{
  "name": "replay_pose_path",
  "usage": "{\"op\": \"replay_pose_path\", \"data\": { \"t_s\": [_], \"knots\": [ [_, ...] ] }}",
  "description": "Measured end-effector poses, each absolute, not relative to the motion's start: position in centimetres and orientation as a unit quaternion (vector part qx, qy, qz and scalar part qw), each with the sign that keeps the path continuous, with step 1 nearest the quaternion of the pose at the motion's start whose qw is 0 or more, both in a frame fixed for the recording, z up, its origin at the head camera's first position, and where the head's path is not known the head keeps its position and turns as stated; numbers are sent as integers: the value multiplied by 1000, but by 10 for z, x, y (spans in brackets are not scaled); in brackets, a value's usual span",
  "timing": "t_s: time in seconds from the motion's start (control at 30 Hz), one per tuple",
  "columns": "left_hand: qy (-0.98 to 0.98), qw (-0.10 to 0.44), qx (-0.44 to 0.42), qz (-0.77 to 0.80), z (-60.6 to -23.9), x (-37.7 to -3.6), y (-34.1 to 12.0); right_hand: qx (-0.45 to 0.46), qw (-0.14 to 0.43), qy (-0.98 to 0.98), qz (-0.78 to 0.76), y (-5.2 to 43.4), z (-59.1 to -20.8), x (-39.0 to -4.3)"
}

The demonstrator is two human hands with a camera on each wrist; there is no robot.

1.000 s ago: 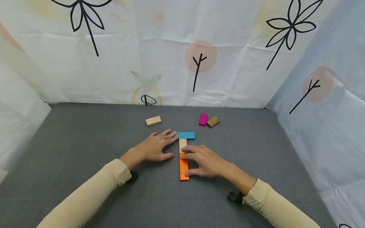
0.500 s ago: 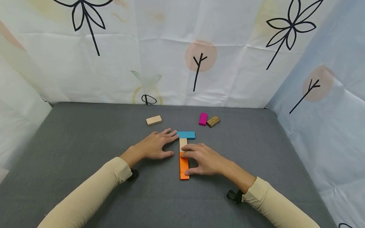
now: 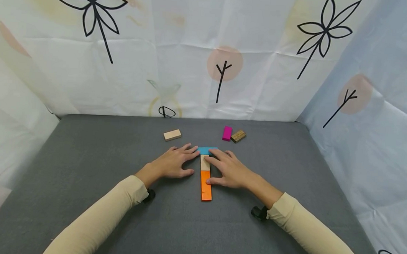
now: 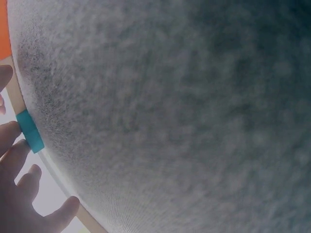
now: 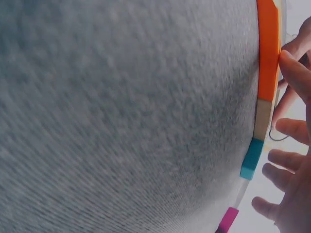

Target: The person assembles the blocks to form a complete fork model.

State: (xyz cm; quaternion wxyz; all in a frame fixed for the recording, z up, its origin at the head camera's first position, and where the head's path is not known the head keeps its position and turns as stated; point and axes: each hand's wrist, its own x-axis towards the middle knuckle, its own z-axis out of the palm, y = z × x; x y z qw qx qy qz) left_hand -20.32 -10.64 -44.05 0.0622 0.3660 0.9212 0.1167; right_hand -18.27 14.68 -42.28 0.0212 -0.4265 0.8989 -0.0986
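Note:
Three flat wooden blocks lie on the grey table in a T: a blue block [image 3: 205,150] crosswise, a pale wood block [image 3: 205,166] below it, and a longer orange block [image 3: 206,192] nearest the person. My left hand [image 3: 174,163] lies flat to the left, fingers spread, fingertips at the blue block's left end. From the right, my right hand [image 3: 231,170] reaches over with extended fingers above the blue and pale blocks, covering part of both. Its thumb is at the orange block's right edge; the right wrist view shows that thumb beside the orange block [image 5: 268,58].
Farther back lie a second pale wood block [image 3: 172,135] on the left, and a magenta block [image 3: 227,133] beside a brown block [image 3: 238,136] on the right. A patterned white cloth [image 3: 193,65] hangs behind the table's far edge.
My right hand has shifted forward, from the orange and pale blocks toward the pale and blue ones. My left hand and the blocks keep their places.

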Motion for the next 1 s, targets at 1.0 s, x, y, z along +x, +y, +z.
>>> {"op": "replay_pose_path", "data": {
  "t_s": [1.0],
  "knots": [
    [926, 43, 360, 108, -440, -207, -112, -388, 81, 912, -107, 145, -420, -186]
  ]
}}
